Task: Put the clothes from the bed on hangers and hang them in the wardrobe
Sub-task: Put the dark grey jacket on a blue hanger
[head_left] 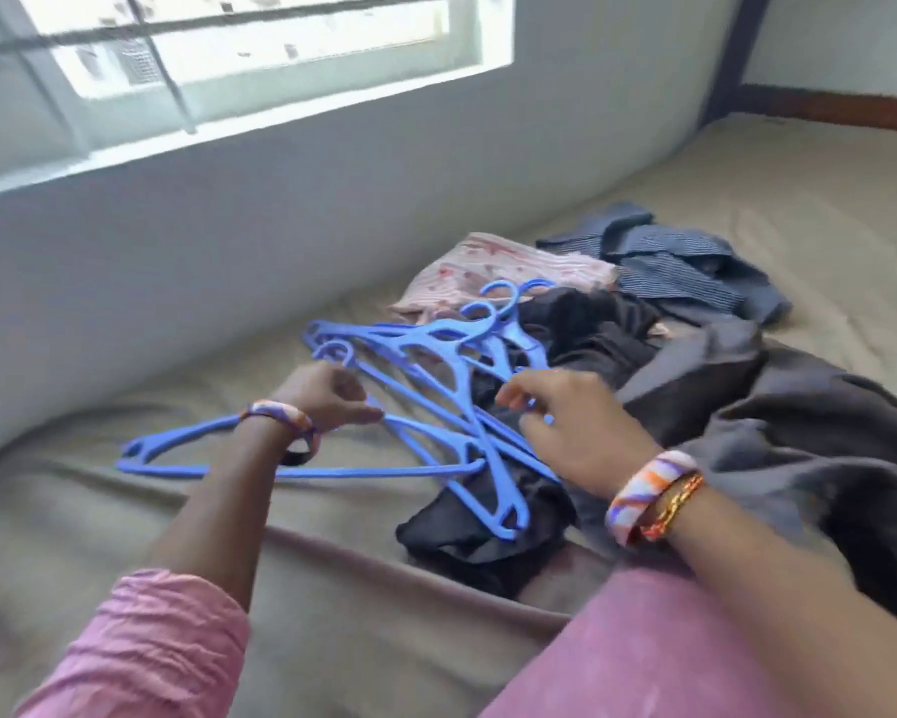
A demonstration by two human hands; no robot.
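Gripping the blue hangers (425, 391) from either side, left hand (327, 396) and right hand (576, 422), beside dark clothes (695, 396).

Daylit room, soft and smeared with motion blur.
Light pours from the overexposed window (260, 49) at upper left, leaving the wall (280, 220) beneath in cool shade; the hands, the bed (747, 199) and picture edges blur, and straight lines bow from the wide lens.
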